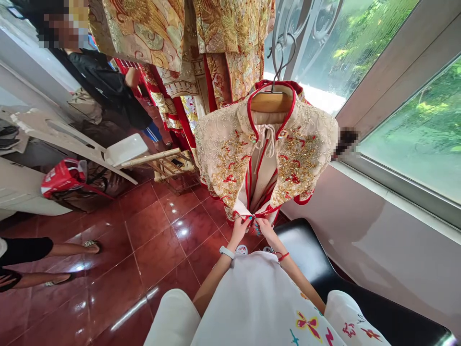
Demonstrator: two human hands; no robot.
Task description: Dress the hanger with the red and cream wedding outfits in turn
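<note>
Embroidered jacket (293, 158) hung on a wooden hanger (272, 102) directly before the wearer, beside a window (391, 72). Glossy red tiles covered the floor (147, 240), and a padded black bench (298, 245) stood along the wall (345, 211). More gold-embroidered garments (226, 41) hung behind; a person in dark clothes (108, 91) was at upper left. Farther left was a red-and-white bag (63, 178), its contents hidden, and a bamboo-like stand (169, 158) bore something dark, too small to make out. Gold beading and red motifs covered the jacket's cream front; red piping edged its collar, and a pale cord (269, 142) was tied in a bow at the neck. Below the bow the front gaped, its lower edges drawn together where the left hand (239, 228) and right hand (264, 228) pinched them, fingertips close.
</note>
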